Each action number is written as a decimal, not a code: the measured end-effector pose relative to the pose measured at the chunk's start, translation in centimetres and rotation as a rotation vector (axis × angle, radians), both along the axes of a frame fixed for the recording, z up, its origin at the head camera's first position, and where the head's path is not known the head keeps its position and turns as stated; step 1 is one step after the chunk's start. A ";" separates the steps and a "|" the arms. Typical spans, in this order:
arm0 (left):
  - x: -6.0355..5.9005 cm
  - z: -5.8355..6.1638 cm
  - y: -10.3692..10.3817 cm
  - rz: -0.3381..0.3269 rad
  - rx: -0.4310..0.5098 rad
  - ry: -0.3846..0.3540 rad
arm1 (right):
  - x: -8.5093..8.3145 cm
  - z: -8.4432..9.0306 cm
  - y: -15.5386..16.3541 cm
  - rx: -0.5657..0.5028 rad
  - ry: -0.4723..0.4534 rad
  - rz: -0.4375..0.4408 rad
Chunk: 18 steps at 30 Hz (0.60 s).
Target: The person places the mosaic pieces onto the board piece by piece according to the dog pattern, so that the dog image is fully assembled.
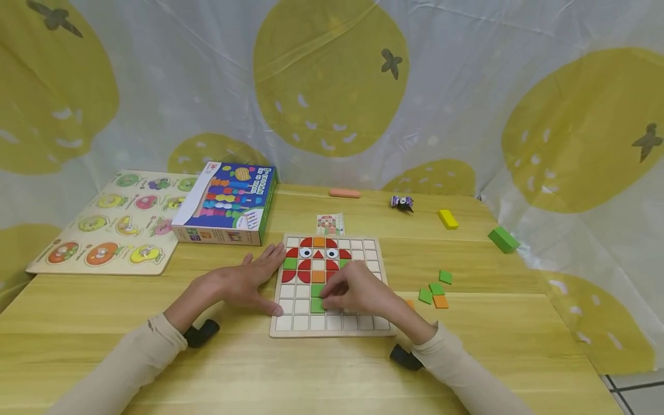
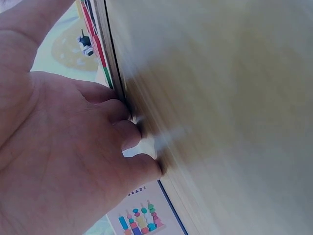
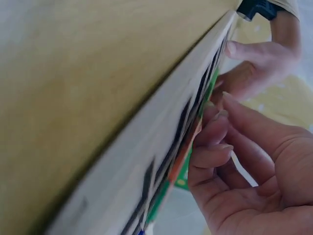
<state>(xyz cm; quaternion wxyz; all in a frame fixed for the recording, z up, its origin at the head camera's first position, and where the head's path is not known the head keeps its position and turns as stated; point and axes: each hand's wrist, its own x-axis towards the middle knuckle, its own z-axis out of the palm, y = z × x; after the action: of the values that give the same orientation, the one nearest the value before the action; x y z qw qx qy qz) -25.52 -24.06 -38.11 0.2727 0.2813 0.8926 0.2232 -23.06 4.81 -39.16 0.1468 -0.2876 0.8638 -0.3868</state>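
**Hands at the grid board**

Head view: left hand [image 1: 244,283] flat on the tabletop [image 1: 218,369], fingers straight, touching the left edge of the grid board [image 1: 332,325]. Right hand [image 1: 355,291] over the board's middle, fingertips pinching a green tile [image 1: 317,304] in its grid. Loose tiles [image 1: 434,291] near, to the right.

Left wrist: fingers [image 2: 139,166] against the board's edge.

Right wrist: curled fingertips [image 3: 215,117] at the tiles; blurred.
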 end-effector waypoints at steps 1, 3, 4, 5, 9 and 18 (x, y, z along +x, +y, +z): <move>0.0 -0.1 0.0 0.001 0.001 0.000 | -0.1 0.1 0.2 -0.004 0.012 0.008; 0.0 -0.2 0.1 0.002 0.004 -0.001 | -0.3 0.4 1.0 -0.022 0.041 0.029; 0.0 -0.3 0.1 0.004 0.005 -0.002 | -0.5 0.6 1.6 -0.030 0.056 0.040; 0.0 -0.4 0.1 0.007 0.006 -0.004 | -0.6 0.8 2.2 -0.036 0.071 0.052; 0.4 -0.5 0.3 0.014 0.004 -0.010 | -1.4 1.4 5.8 -0.027 0.095 0.069; 0.5 -0.6 0.1 0.018 0.009 -0.008 | -2.6 0.2 15.0 -0.003 0.074 0.069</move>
<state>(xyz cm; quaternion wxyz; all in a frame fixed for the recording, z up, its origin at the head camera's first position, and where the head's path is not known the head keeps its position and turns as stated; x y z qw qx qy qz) -24.99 -23.92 -38.71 0.2733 0.2737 0.8928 0.2308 -25.62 19.82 -38.99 0.1274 -0.3314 0.8577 -0.3718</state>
